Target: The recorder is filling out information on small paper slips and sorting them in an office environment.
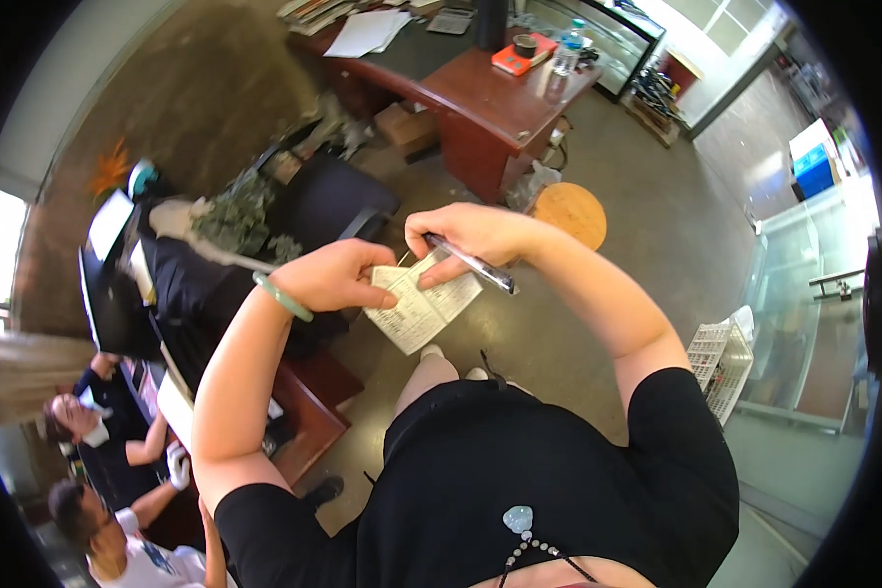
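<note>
A pale printed paper slip [412,318], creased down the middle and looking folded, is held up in front of my body. My left hand [335,276], with a green bangle [282,297] at the wrist, pinches its left edge between thumb and fingers. On the upper right part of the slip rests the thumb of my right hand [478,235]. That hand also holds a dark pen with a silver end [475,265], lying slantwise across its palm side. Some fingertips are hidden behind the paper.
Ahead stands a reddish-brown desk [485,98] bearing papers and a water bottle [568,49]. A round wooden stool [570,216] is right of my hands, a dark chair [328,196] left. Two people sit at the lower left. A white basket [720,363] and glass cases line the right.
</note>
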A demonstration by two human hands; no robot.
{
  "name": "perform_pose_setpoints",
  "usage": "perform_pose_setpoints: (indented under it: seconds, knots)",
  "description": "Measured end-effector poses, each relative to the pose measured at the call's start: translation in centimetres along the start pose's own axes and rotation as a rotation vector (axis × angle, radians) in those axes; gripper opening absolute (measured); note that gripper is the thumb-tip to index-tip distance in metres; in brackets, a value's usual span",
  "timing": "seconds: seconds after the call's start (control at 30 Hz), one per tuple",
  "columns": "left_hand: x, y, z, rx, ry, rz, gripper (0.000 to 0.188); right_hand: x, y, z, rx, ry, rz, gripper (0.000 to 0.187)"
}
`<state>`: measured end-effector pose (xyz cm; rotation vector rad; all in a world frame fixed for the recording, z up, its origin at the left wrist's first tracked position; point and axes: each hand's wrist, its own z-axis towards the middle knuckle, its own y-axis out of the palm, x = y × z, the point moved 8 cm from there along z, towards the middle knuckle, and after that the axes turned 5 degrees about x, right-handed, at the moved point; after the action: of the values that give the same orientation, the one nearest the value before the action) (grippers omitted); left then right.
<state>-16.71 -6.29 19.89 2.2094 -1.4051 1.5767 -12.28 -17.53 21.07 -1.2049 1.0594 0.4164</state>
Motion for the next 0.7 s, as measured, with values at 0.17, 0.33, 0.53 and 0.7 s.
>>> perform_pose_setpoints:
  seconds: [0.17,0.33,0.53,0.7]
  knots:
    - [-1.4,-4.6,8.6,-0.037,0.016,0.032,0.019,7.7,-6.3,-0.3,0.276,0.04,0.065,0.033]
    - [-4.2,-11.6,21.6,-0.089,0.022,-0.216,0.019,19.6,-13.8,1.6,0.469,0.083,0.165,0.029]
    - [-9.4,-22.6,38.9,0.12,-0.04,-0.38,0.021,36.1,-22.2,0.8,0.981,0.393,0.672,0.027]
    - [-14.0,-28.3,51.0,0.531,-0.112,-0.589,0.021,44.2,-26.6,0.1,1.425,0.428,0.639,0.026]
